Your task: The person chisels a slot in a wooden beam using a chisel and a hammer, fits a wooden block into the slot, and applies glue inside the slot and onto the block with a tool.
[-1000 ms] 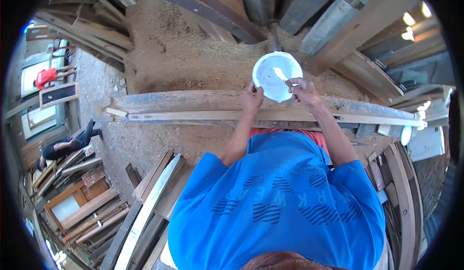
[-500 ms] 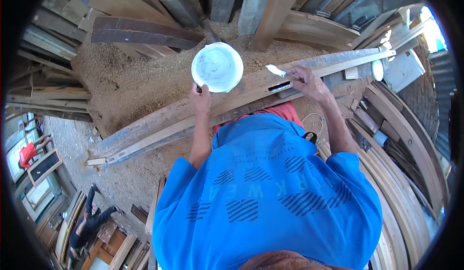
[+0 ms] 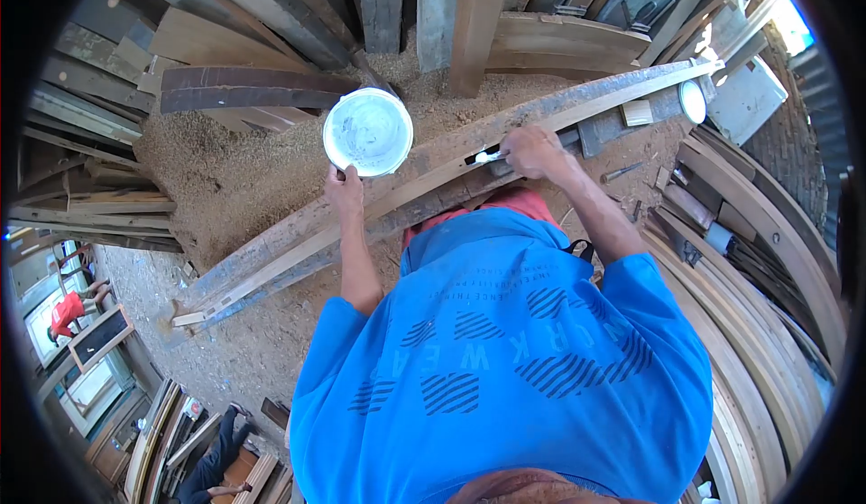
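Note:
My left hand [image 3: 345,193] grips the near rim of a round white tub [image 3: 368,131], its inside smeared with white paste. My right hand [image 3: 537,152] is closed around a small applicator [image 3: 487,157] with a white-coated tip; its handle is hidden by the fingers. That tip is at a dark slot [image 3: 470,160] cut in a long pale wooden beam [image 3: 397,189]. Whether the tip is inside the slot or just over it, I cannot tell. The beam lies across in front of my body, alongside a rougher weathered timber [image 3: 298,224].
Sawdust [image 3: 216,175] covers the ground beyond the beam, with upright planks [image 3: 433,17] behind it. A white lid-like disc [image 3: 692,101] and a chisel-like tool [image 3: 622,172] are at right. Curved timbers [image 3: 722,323] are stacked there. Two other people [image 3: 68,313] are at far left.
My right hand has moved left and down, bringing the white-coated tip from above the beam to the slot. The tub has shifted left in view, and the head view has turned slightly.

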{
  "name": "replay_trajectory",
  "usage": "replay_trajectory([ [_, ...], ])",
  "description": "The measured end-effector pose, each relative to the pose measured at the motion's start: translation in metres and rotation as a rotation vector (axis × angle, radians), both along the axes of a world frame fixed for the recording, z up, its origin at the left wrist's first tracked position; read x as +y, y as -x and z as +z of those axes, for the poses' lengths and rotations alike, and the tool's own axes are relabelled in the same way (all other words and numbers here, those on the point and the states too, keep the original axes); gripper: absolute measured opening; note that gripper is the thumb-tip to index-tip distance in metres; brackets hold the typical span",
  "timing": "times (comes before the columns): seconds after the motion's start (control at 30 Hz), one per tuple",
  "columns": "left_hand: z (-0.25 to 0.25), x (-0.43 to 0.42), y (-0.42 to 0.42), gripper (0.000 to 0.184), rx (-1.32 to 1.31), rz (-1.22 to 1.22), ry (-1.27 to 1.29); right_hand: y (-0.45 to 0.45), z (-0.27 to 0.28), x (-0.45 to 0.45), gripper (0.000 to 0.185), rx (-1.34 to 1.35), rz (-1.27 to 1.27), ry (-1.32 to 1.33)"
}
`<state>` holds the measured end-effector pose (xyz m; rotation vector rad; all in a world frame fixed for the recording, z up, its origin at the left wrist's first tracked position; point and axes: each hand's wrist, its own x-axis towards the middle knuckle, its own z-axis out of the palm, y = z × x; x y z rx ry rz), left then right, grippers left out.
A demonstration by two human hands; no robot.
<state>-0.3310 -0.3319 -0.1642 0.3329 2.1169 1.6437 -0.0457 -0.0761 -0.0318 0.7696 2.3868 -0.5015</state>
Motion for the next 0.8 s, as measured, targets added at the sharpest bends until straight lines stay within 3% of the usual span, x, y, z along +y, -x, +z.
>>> replay_trajectory([
  [0.03, 0.000, 0.002, 0.000, 0.035, 0.001, 0.010, -0.010, 0.012, 0.015, -0.006, 0.020, 0.002, 0.057, -0.027],
  [0.33, -0.002, 0.002, 0.001, 0.032, 0.050, 0.033, 0.072, 0.037, -0.006, -0.023, 0.024, -0.051, -0.057, 0.018],
  [0.43, 0.006, -0.002, -0.001, 0.032, 0.073, 0.002, 0.155, 0.007, -0.003, -0.015, 0.026, 0.070, -0.187, -0.112],
  [0.53, 0.008, 0.001, -0.001, 0.032, 0.080, -0.008, 0.137, -0.004, 0.008, -0.018, 0.028, 0.162, -0.121, -0.126],
  [0.73, 0.022, 0.005, -0.004, 0.034, 0.097, -0.005, 0.188, 0.030, -0.017, -0.033, 0.025, 0.027, -0.071, -0.071],
  [0.8, 0.003, -0.001, 0.002, 0.034, 0.087, -0.009, 0.164, 0.022, -0.039, -0.031, 0.023, 0.156, -0.058, -0.091],
])
